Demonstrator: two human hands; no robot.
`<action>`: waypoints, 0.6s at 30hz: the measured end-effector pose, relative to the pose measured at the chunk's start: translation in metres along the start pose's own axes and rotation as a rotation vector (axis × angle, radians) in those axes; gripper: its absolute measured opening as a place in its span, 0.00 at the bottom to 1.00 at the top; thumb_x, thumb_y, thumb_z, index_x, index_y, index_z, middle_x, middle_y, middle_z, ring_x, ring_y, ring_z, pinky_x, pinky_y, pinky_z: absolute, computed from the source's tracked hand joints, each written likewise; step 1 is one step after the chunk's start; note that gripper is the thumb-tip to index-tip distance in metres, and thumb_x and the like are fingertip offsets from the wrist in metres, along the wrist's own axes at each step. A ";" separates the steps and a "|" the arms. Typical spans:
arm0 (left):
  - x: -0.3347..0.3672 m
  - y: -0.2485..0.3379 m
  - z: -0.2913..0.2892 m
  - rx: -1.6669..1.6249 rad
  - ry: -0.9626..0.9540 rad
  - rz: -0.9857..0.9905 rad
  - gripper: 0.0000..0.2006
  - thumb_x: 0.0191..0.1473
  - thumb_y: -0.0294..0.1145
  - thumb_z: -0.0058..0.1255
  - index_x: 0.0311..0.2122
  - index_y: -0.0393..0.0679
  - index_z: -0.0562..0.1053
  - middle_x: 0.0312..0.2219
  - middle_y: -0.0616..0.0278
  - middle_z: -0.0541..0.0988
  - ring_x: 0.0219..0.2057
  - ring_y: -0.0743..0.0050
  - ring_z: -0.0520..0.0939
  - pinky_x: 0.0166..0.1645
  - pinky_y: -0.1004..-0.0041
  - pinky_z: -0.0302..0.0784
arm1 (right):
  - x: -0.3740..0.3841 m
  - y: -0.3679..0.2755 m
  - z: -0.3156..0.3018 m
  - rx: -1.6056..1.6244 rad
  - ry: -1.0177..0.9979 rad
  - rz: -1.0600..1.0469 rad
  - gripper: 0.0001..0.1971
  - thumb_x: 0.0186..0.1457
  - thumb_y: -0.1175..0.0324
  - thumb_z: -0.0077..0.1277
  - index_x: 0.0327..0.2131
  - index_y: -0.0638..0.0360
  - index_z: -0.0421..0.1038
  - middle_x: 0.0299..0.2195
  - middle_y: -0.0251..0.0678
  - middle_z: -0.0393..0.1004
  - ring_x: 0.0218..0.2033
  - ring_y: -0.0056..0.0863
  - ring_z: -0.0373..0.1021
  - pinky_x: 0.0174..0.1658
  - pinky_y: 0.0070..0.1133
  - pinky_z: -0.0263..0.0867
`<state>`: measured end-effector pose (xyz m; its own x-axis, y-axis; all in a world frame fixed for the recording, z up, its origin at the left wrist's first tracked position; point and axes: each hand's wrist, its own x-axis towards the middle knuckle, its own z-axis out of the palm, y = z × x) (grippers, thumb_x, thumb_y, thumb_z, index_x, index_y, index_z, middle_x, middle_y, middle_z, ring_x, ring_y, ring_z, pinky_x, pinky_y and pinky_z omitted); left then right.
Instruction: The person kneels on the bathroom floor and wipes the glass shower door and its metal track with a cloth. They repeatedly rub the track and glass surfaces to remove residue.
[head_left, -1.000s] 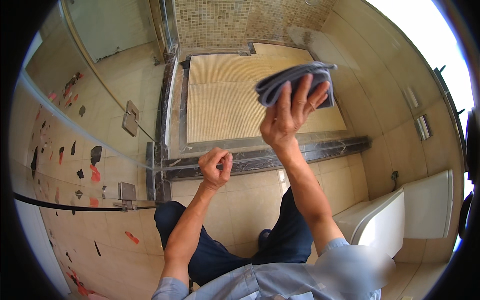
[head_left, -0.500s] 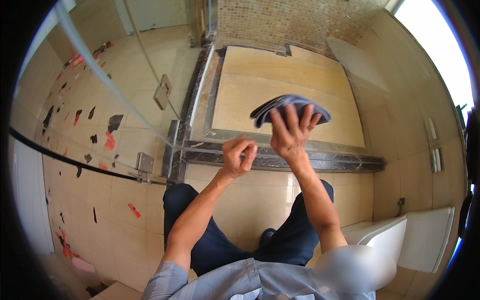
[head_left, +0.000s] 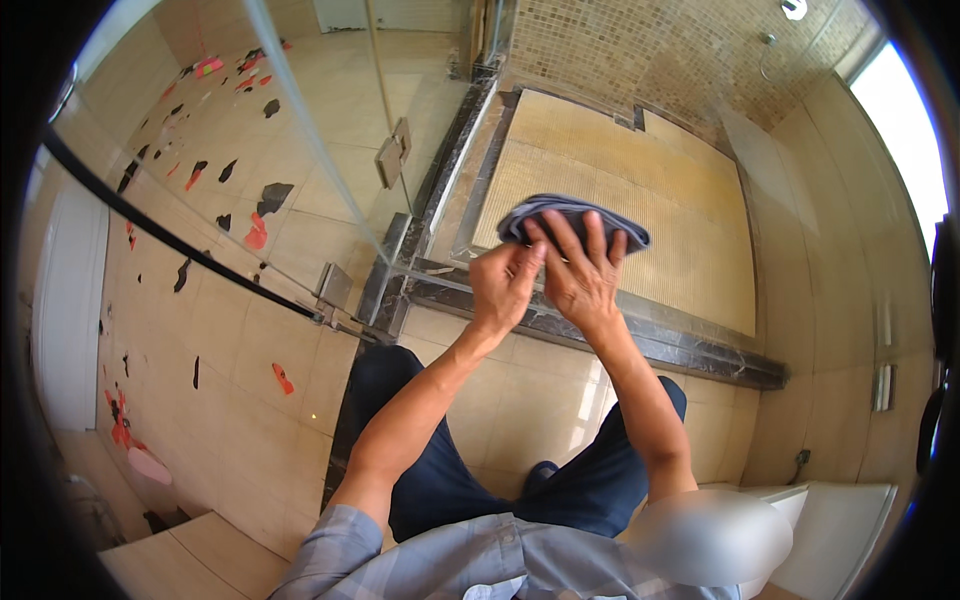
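Note:
My right hand [head_left: 583, 285] holds a folded dark grey cloth [head_left: 518, 218], its fingers spread across the near face. The cloth is raised in front of me, above a stone-edged shower floor; whether it presses on a glass pane I cannot tell. Close beside it on the left is my left hand [head_left: 502, 290], fingers curled in and thumb side toward the right hand. Its fingertips are at the cloth's lower left edge, and anything inside them is hidden.
Dark marble curbs [head_left: 680, 355] border the ribbed tan shower floor [head_left: 690, 230]. A glass door with metal hinges [head_left: 393, 153] stands to the left. Black and red scraps [head_left: 275, 197] litter the tiled floor beyond. A white toilet lid [head_left: 835, 535] is at lower right.
My left hand has moved up and right to the cloth, meeting the right hand. The cloth has shifted slightly left, and the view has turned, sliding the room rightward.

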<state>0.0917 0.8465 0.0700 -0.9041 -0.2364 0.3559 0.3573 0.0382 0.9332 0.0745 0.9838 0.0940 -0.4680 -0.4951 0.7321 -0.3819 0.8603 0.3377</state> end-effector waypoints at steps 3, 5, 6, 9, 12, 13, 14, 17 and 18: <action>-0.003 0.015 0.004 0.050 -0.142 0.136 0.24 0.62 0.49 0.51 0.26 0.36 0.75 0.18 0.61 0.74 0.20 0.74 0.74 0.25 0.69 0.66 | 0.014 0.007 -0.013 0.077 0.081 0.137 0.22 0.59 0.61 0.44 0.56 0.35 0.74 0.64 0.24 0.63 0.72 0.45 0.42 0.70 0.45 0.16; -0.002 0.028 0.000 0.094 -0.153 0.323 0.25 0.65 0.51 0.45 0.32 0.34 0.74 0.20 0.63 0.72 0.23 0.77 0.72 0.27 0.70 0.65 | 0.045 0.005 -0.019 0.055 0.108 0.149 0.22 0.59 0.60 0.44 0.56 0.36 0.74 0.65 0.26 0.63 0.72 0.49 0.40 0.69 0.46 0.14; 0.001 0.029 -0.003 0.011 -0.115 0.283 0.25 0.65 0.52 0.44 0.33 0.34 0.74 0.21 0.61 0.73 0.24 0.76 0.72 0.27 0.70 0.66 | 0.060 0.000 -0.019 0.033 0.121 0.137 0.22 0.58 0.59 0.43 0.57 0.36 0.74 0.65 0.26 0.62 0.72 0.50 0.39 0.69 0.46 0.14; 0.009 0.019 -0.015 -0.198 -0.064 0.098 0.29 0.66 0.55 0.39 0.36 0.33 0.74 0.23 0.59 0.75 0.27 0.78 0.71 0.30 0.72 0.65 | 0.087 -0.025 -0.014 0.070 0.098 0.068 0.28 0.55 0.59 0.44 0.62 0.34 0.67 0.68 0.20 0.56 0.72 0.46 0.38 0.69 0.46 0.14; 0.010 -0.002 -0.026 -0.250 0.010 0.020 0.30 0.68 0.54 0.33 0.37 0.31 0.74 0.24 0.58 0.77 0.26 0.78 0.72 0.29 0.70 0.65 | 0.091 -0.044 -0.007 0.137 -0.004 -0.027 0.32 0.52 0.59 0.47 0.64 0.34 0.64 0.70 0.16 0.52 0.72 0.37 0.43 0.70 0.44 0.20; 0.012 -0.006 -0.012 -0.266 0.176 0.098 0.30 0.69 0.53 0.32 0.36 0.31 0.74 0.25 0.58 0.79 0.26 0.77 0.73 0.28 0.67 0.65 | 0.086 -0.048 0.001 0.139 -0.013 -0.063 0.33 0.50 0.59 0.49 0.64 0.35 0.64 0.69 0.16 0.52 0.71 0.31 0.45 0.70 0.43 0.24; 0.012 -0.012 -0.009 -0.231 0.180 0.028 0.31 0.69 0.53 0.32 0.35 0.31 0.75 0.25 0.56 0.79 0.26 0.74 0.74 0.28 0.65 0.65 | 0.079 -0.052 0.005 0.125 0.001 -0.090 0.32 0.50 0.61 0.49 0.62 0.36 0.66 0.69 0.15 0.53 0.70 0.26 0.47 0.70 0.40 0.34; -0.008 -0.054 -0.017 0.065 0.136 -0.155 0.31 0.67 0.52 0.35 0.26 0.31 0.75 0.20 0.43 0.78 0.22 0.60 0.77 0.27 0.60 0.65 | 0.049 -0.051 0.021 0.248 -0.073 -0.175 0.30 0.49 0.64 0.50 0.60 0.38 0.69 0.68 0.16 0.56 0.69 0.24 0.51 0.65 0.34 0.49; -0.010 -0.053 -0.018 0.158 0.091 -0.153 0.31 0.65 0.52 0.36 0.23 0.32 0.74 0.19 0.36 0.75 0.21 0.51 0.77 0.26 0.57 0.64 | 0.043 -0.048 0.024 0.282 -0.077 -0.186 0.29 0.49 0.65 0.50 0.59 0.40 0.71 0.67 0.16 0.57 0.68 0.24 0.53 0.64 0.32 0.53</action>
<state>0.0857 0.8291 0.0161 -0.9176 -0.3373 0.2103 0.1701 0.1449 0.9747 0.0530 0.9185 0.0951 -0.4243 -0.6575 0.6227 -0.6668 0.6921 0.2764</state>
